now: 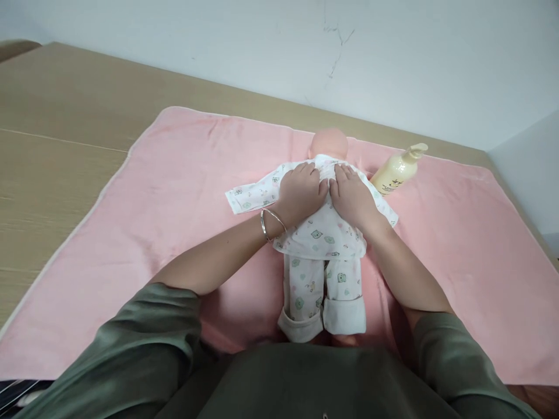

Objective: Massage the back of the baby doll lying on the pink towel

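A baby doll [328,143] in a white printed top [321,240] and matching trousers [305,288] with turned-up cuffs lies lengthwise before me; no face shows on its bald head. My left hand [302,189] rests on the left side of its upper back area, and my right hand [353,195] rests on the right side. Both thumbs come close together at the middle. The fingers of both hands lie over the cloth, not wrapped round anything that I can see. One sleeve [248,198] stretches out to the left.
Beneath the doll a pink blanket [174,192] covers much of the wooden table [65,116]. A pale yellow pump bottle [396,173] leans by the doll's right-hand sleeve. Behind the table rises a white wall [262,52] with dark scribbles.
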`<state>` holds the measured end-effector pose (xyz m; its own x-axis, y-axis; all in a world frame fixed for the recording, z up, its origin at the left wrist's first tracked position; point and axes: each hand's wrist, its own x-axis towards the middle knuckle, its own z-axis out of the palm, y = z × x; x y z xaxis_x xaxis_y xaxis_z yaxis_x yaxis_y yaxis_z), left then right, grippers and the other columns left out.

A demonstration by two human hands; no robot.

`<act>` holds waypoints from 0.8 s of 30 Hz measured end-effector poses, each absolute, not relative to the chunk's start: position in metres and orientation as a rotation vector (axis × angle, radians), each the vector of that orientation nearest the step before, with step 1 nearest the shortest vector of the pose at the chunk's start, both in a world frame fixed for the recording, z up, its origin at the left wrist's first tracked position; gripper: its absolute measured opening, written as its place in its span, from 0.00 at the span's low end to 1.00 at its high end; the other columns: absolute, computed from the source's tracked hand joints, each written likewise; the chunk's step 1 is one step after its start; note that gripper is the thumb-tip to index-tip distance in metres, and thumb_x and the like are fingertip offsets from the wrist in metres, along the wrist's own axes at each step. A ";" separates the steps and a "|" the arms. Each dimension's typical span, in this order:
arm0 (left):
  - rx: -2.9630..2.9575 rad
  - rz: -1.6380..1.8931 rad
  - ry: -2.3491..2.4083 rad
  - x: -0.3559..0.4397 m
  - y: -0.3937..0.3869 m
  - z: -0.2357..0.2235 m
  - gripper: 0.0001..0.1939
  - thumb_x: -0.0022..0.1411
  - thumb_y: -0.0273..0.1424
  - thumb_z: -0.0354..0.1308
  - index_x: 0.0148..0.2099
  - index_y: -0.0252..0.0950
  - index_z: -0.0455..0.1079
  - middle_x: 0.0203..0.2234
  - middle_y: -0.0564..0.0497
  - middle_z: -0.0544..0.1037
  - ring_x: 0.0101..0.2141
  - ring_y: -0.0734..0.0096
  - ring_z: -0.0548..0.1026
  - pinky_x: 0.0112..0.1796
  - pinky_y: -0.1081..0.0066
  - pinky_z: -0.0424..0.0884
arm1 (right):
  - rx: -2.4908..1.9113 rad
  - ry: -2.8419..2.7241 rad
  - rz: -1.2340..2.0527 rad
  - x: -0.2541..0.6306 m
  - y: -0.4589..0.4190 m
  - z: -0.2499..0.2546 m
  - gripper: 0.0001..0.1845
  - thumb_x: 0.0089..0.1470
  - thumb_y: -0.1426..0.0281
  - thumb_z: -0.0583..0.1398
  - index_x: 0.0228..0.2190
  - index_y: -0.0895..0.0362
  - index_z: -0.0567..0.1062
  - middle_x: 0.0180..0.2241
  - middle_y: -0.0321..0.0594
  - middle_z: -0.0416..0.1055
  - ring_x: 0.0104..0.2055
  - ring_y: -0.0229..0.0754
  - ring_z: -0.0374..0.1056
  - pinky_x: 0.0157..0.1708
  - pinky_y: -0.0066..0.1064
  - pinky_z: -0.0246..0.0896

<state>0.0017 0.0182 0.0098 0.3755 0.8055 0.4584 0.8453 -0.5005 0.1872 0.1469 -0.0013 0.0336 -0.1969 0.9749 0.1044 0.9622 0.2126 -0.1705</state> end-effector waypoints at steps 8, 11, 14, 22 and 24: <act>-2.631 -0.856 -1.403 -0.001 0.027 0.003 0.23 0.70 0.32 0.40 0.52 0.22 0.70 0.48 0.33 0.77 0.51 0.51 0.73 0.52 0.55 0.69 | -1.804 -2.364 0.030 0.141 -0.017 0.045 0.23 0.64 0.75 0.45 0.54 0.72 0.69 0.58 0.62 0.64 0.64 0.55 0.56 0.63 0.49 0.55; -2.602 -0.885 -1.377 -0.001 0.025 0.001 0.23 0.70 0.31 0.40 0.51 0.22 0.71 0.47 0.33 0.77 0.50 0.51 0.74 0.52 0.54 0.69 | -1.797 -2.326 0.091 0.144 -0.010 0.042 0.24 0.65 0.71 0.46 0.55 0.72 0.69 0.60 0.61 0.61 0.65 0.56 0.54 0.64 0.49 0.54; -2.572 -0.936 -1.360 0.001 0.025 -0.002 0.22 0.70 0.30 0.40 0.50 0.25 0.72 0.47 0.33 0.77 0.50 0.52 0.74 0.53 0.53 0.69 | -1.781 -2.274 0.103 0.147 -0.003 0.033 0.28 0.66 0.69 0.46 0.60 0.74 0.63 0.62 0.60 0.57 0.67 0.56 0.50 0.66 0.50 0.49; -2.577 -0.942 -1.430 0.001 0.024 0.000 0.19 0.67 0.29 0.42 0.44 0.25 0.74 0.42 0.35 0.78 0.47 0.53 0.75 0.50 0.56 0.71 | -1.717 -2.197 -0.113 0.140 -0.005 0.016 0.29 0.64 0.69 0.43 0.57 0.77 0.66 0.59 0.63 0.62 0.64 0.57 0.55 0.65 0.51 0.51; -2.580 -1.007 -1.447 0.001 0.024 -0.003 0.19 0.67 0.29 0.43 0.46 0.26 0.74 0.45 0.35 0.78 0.49 0.54 0.75 0.53 0.56 0.70 | -1.708 -2.183 -0.126 0.139 -0.006 0.014 0.30 0.64 0.70 0.43 0.57 0.79 0.66 0.58 0.65 0.62 0.64 0.58 0.56 0.64 0.52 0.51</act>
<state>0.0010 0.0240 -0.0033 0.3635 0.7590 0.5402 0.7699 -0.5712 0.2844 0.1388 -0.0056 0.0141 -0.2007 0.9200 0.3365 0.9525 0.2635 -0.1523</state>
